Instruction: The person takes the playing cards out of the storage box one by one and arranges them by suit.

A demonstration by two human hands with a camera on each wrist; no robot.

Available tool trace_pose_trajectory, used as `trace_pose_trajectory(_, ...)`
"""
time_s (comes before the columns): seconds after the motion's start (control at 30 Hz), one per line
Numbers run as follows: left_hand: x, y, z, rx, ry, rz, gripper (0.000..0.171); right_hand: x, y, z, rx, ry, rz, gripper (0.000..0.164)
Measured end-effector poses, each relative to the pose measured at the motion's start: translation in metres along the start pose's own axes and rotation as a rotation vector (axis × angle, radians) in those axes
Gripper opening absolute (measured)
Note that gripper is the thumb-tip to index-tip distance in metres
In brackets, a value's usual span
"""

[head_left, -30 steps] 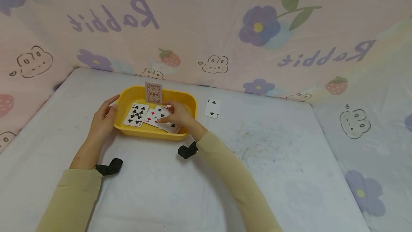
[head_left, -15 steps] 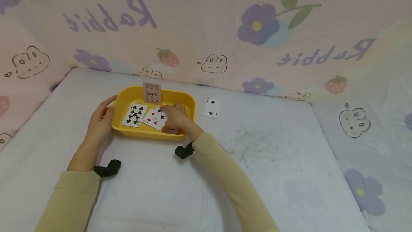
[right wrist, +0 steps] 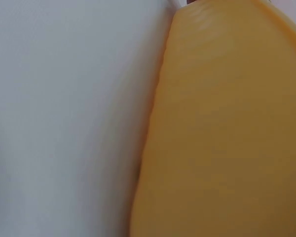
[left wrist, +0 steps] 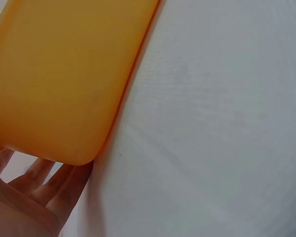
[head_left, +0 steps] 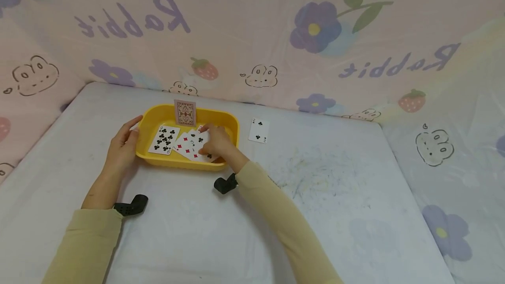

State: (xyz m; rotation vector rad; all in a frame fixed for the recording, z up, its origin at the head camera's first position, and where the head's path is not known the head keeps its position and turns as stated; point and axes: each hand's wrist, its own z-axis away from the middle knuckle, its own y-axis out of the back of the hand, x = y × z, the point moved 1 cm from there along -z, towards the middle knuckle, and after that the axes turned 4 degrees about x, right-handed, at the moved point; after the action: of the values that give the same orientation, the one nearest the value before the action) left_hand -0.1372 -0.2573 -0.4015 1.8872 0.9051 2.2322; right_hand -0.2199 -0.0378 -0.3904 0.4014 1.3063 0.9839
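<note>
A yellow plastic basket (head_left: pixel 165 163) stands on the white table, with several playing cards inside. My left hand (head_left: pixel 123 146) rests on its left end; the left wrist view has extended fingers (left wrist: pixel 64 190) against the end wall. My right hand (head_left: pixel 217 141) reaches into the right part, thumb and forefinger spread over overlapping face-up cards. Among these are a diamonds card (head_left: pixel 185 148) and a black-suit card (head_left: pixel 200 140). The nine of clubs (head_left: pixel 163 140) lies to their left. One card back-out (head_left: pixel 185 113) leans upright on the far wall. The right wrist view shows only the basket's outer side.
A two of clubs (head_left: pixel 258 130) lies face up on the table (head_left: pixel 323 231), right of the basket. A patterned cloth (head_left: pixel 236 34) hangs behind the table. Black wrist cameras are strapped to both wrists, close to the tabletop.
My right hand has shifted slightly over the cards, its thumb and forefinger parting again over the last half second. The overlapping cards beneath have moved a little. My left hand stays at the basket's end.
</note>
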Motion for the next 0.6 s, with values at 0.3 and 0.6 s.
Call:
trace_pose_trajectory(0.3, 0.002, 0.000, 0.000, 0.001, 0.014, 0.000, 0.049, 0.002, 0.006, -0.001, 0.093, -0.060, -0.245, 0.057)
trace_pose_trajectory(0.6, 0.001, 0.000, 0.000, 0.009, 0.009, 0.020, 0.049, 0.004, 0.014, 0.001, 0.163, 0.018, -0.505, 0.057)
